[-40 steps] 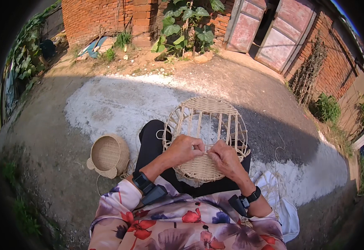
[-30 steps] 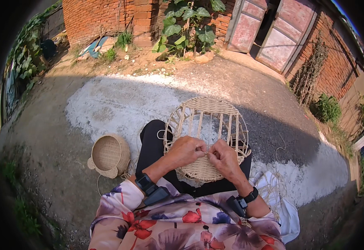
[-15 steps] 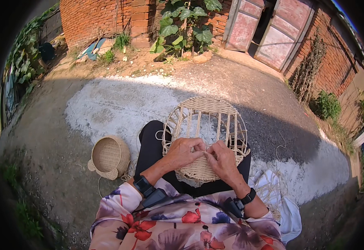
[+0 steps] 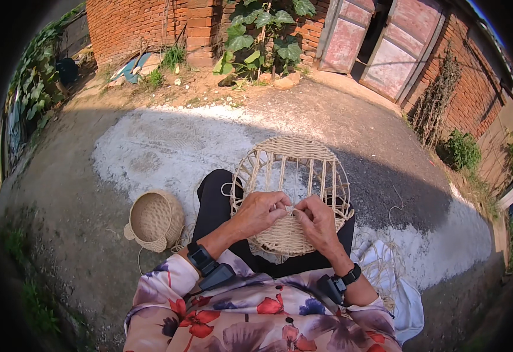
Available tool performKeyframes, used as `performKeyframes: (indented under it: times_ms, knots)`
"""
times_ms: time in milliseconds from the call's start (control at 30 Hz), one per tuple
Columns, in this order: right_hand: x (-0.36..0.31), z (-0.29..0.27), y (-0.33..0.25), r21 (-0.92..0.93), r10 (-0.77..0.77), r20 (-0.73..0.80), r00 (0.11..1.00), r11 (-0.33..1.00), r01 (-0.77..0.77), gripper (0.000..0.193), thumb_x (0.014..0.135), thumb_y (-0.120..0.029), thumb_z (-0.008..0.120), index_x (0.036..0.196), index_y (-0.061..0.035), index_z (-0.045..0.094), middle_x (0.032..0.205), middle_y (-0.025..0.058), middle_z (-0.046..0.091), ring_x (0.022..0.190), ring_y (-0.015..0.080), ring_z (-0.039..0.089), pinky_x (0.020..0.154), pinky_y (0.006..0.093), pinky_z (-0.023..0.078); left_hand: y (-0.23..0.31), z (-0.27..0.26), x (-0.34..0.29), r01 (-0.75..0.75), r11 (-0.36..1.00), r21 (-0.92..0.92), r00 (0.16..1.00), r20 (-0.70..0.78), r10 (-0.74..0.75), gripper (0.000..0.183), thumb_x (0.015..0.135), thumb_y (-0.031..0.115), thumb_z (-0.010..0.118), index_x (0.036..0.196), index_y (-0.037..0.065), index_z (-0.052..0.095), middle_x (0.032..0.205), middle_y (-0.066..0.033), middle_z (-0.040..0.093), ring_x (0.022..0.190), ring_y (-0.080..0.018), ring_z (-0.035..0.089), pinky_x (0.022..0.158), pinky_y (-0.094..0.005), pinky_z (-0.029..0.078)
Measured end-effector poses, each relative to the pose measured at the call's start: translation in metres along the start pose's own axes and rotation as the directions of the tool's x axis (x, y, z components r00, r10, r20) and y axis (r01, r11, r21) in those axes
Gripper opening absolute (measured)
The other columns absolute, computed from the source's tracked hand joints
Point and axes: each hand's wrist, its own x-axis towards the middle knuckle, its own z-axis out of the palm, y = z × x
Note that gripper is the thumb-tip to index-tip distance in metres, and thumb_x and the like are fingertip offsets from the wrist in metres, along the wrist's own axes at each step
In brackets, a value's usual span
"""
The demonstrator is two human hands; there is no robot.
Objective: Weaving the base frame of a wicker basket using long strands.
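Note:
A partly woven basket [image 4: 294,146] of pale straw-coloured cord rests across my lap. Its far and near ends are densely woven, with open parallel ribs between them. My left hand [image 4: 262,212] lies over the weave near the middle, thumb and forefinger pinched together. Close beside it, my right hand [image 4: 317,223] is pinched as well, the two sets of fingertips almost meeting above the basket. A thin strand of cord seems to run between the fingertips, though it is too fine to follow clearly.
On the ground to the left stands a finished round woven basket [image 4: 156,220] with small rounded tabs. A white cloth sack [image 4: 406,305] with loose tangled cord [image 4: 382,264] lies to the right. Further off are a brick wall [image 4: 136,29] and a half-open metal door [image 4: 400,47].
Both hands have shifted slightly, the right fingertips rising a little. The pinches stay closed over the same part of the weave, and the basket sits almost unmoved.

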Motion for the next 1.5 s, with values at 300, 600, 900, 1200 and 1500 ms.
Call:
performKeyframes:
  times_ms: [300, 600, 900, 1200, 1500]
  knots:
    - [-0.003, -0.002, -0.002, 0.076, 0.064, 0.045, 0.997, 0.995, -0.068, 0.011, 0.089, -0.005, 0.071, 0.097, -0.0025, 0.064, 0.083, 0.0079, 0.059, 0.061, 0.0165, 0.058, 0.057, 0.0313, 0.047, 0.0, 0.002, 0.002, -0.13, 0.96, 0.247, 0.991, -0.001, 0.135, 0.013, 0.087, 0.016, 0.071, 0.093, 0.004, 0.071, 0.085, -0.012, 0.069, 0.078, -0.0303, 0.068, 0.07, -0.0403, 0.052]
    - [0.001, 0.001, -0.005, -0.039, 0.013, 0.028, 1.0, 0.999, -0.012, 0.011, 0.086, -0.01, 0.072, 0.093, -0.0035, 0.066, 0.087, 0.0124, 0.062, 0.076, 0.0309, 0.065, 0.067, 0.0395, 0.05, 0.007, -0.006, 0.001, -0.008, 0.997, 0.071, 0.997, -0.076, 0.013, 0.011, 0.087, 0.015, 0.068, 0.092, 0.006, 0.069, 0.081, -0.0134, 0.069, 0.074, -0.033, 0.069, 0.067, -0.0436, 0.053]
    - [0.001, 0.007, -0.006, -0.065, -0.007, -0.021, 1.0, 0.998, 0.006, 0.009, 0.085, -0.009, 0.07, 0.089, -0.0046, 0.064, 0.087, 0.012, 0.057, 0.075, 0.0318, 0.065, 0.065, 0.0413, 0.05, 0.01, -0.024, -0.006, -0.144, 0.89, 0.433, 0.985, 0.151, 0.085, 0.021, 0.087, 0.005, 0.063, 0.108, 0.006, 0.064, 0.082, -0.0144, 0.072, 0.076, -0.0342, 0.071, 0.067, -0.044, 0.055]
    - [0.011, 0.021, -0.016, -0.337, -0.061, 0.006, 0.998, 0.94, 0.059, 0.004, 0.082, -0.007, 0.067, 0.084, -0.0061, 0.063, 0.085, 0.0116, 0.058, 0.076, 0.0346, 0.064, 0.063, 0.0453, 0.049, 0.019, -0.018, -0.01, -0.135, 0.87, 0.475, 0.988, -0.003, 0.155, 0.026, 0.08, 0.001, 0.062, 0.105, 0.006, 0.066, 0.087, -0.0163, 0.069, 0.08, -0.0366, 0.068, 0.069, -0.0457, 0.054]
    - [0.021, -0.012, -0.004, 0.059, -0.014, 0.015, 1.0, 0.998, 0.013, 0.01, 0.086, -0.002, 0.059, 0.093, 0.0006, 0.066, 0.085, 0.0133, 0.063, 0.083, 0.034, 0.065, 0.072, 0.0374, 0.052, 0.018, -0.025, -0.024, -0.058, 0.874, 0.482, 0.994, -0.057, 0.097, 0.01, 0.078, 0.005, 0.064, 0.087, 0.002, 0.068, 0.082, -0.0152, 0.063, 0.075, -0.0354, 0.066, 0.068, -0.0446, 0.054]
